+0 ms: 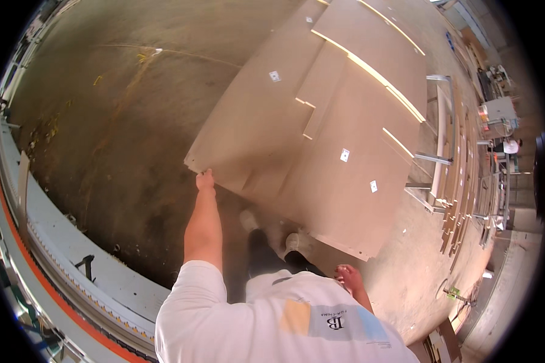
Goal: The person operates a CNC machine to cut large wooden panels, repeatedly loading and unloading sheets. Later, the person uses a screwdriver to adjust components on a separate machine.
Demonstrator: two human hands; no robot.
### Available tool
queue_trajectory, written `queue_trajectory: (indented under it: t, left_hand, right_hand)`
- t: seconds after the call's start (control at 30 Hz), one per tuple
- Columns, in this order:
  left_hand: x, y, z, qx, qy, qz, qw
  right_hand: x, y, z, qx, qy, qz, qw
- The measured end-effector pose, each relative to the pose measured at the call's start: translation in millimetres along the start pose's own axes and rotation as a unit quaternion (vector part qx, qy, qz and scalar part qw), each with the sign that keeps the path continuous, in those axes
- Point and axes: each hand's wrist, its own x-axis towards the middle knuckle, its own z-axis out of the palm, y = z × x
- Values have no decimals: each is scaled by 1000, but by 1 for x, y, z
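Observation:
Large flat brown panels lie in front of me, overlapping, with narrower pieces and pale yellowish edges among them. My left hand (205,179) is stretched forward, its fingers closed on the near edge of the left panel (239,130), close to that panel's corner. Part of the grip is hidden behind the hand. My right hand (349,278) hangs beside my body, apart from the near right corner of the brown panel (345,206). Its fingers are curled in, and what they hold, if anything, I cannot make out. Small white labels (344,155) are stuck on the panels.
A long grey machine (124,284) with an orange strip runs along my left. To the right, long boards (457,175) rest on metal supports (433,159). Another person (512,146) is at the far right. Yellow scraps (51,130) litter the concrete floor (121,103).

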Motion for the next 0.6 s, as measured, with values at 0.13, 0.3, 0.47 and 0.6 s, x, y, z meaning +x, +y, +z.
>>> queue_trajectory:
  t: [0.13, 0.3, 0.47, 0.6]
  left_hand:
    - [-5, 9, 5, -19, 10, 11, 1000]
    - [-17, 5, -25, -137, -34, 60, 988]
    - [-98, -10, -82, -133, -66, -27, 989]
    - [-185, -51, -133, -194, -29, 15, 980]
  right_hand:
    - [-16, 47, -10, -90, 74, 46, 992]
    - [-17, 73, -24, -180, 64, 22, 981]
    - [30, 39, -25, -213, 5, -16, 977]
    - [121, 6, -21, -109, -117, 10, 987]
